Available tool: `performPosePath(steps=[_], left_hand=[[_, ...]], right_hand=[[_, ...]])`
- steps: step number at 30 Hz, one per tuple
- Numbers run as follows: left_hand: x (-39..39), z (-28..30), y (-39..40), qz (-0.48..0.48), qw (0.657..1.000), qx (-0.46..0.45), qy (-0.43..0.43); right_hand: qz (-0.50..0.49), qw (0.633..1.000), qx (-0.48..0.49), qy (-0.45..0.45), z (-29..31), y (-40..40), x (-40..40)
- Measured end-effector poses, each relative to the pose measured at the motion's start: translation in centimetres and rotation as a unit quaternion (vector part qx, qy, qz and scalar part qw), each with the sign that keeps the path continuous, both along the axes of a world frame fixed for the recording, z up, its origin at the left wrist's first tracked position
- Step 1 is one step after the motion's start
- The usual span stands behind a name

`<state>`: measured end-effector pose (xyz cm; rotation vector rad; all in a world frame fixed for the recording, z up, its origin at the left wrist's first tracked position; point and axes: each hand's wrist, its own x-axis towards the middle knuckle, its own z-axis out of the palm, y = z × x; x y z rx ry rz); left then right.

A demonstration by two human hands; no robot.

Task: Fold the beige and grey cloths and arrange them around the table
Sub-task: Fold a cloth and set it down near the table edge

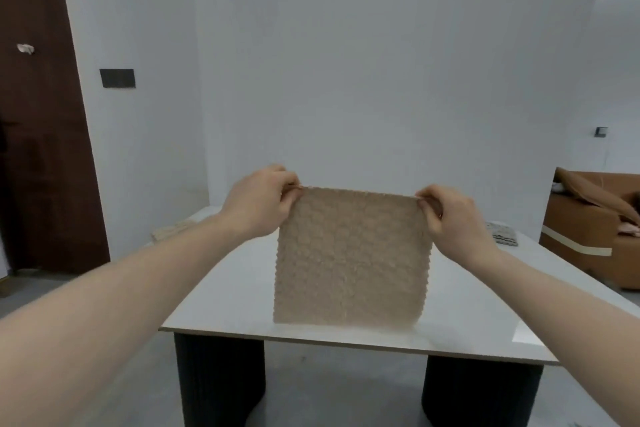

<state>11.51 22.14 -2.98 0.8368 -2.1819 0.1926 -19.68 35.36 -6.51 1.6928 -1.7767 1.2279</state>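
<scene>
A beige textured cloth (351,256) hangs upright above the white table (450,315), spread out flat and roughly square. My left hand (259,204) pinches its top left corner and my right hand (453,218) pinches its top right corner. The cloth's lower edge hangs near the table's front part. A folded beige cloth (169,231) lies at the table's far left edge. A folded grey cloth (502,236) lies at the table's far right edge, partly hidden behind my right hand.
The table stands on dark round legs (221,381) on a grey floor. A dark wooden door (38,132) is at the left. A brown sofa (595,229) stands at the right. A white wall is behind the table.
</scene>
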Motion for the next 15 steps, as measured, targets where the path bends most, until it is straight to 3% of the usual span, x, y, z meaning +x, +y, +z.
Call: performPosePath(steps=[4,8,15], left_hand=[[0.1,2.6,-0.4,0.030,0.999,-0.011,-0.006],[-0.8,1.6,-1.9,0.071,0.997,0.010,-0.040],[-3.4,-3.5,-5.5,0.115,0.968,0.221,-0.010]], right_hand=[[-0.014,1.000,-0.001,-0.001,2.2,-0.8,-0.1],[-0.041,0.999,0.034,0.007,1.7,-2.6,-1.0],[-0.086,0.990,0.108,0.000,-2.7,-6.0,-2.4]])
